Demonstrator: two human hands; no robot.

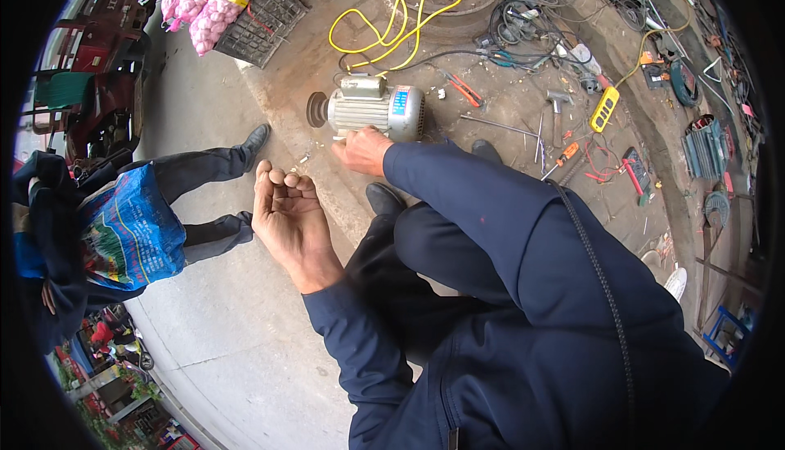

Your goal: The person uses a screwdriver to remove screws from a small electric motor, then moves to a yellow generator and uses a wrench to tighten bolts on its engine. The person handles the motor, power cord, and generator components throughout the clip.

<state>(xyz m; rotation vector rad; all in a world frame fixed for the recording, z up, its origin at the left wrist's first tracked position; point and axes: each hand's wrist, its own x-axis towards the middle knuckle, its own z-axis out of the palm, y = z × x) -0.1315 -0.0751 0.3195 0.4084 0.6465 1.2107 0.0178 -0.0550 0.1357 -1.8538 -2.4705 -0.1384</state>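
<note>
While the left hand [292,219] hangs half-curled in the air, any hold unclear, the right hand [365,150] bends at the near side of the motor [364,111] on the floor [282,90], its grip impossible to tell; uneven pushing could tip the motor, trapping that hand.

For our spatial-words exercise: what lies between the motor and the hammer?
In the head view, red-handled pliers and a long thin rod lie between the motor and the hammer.
</note>
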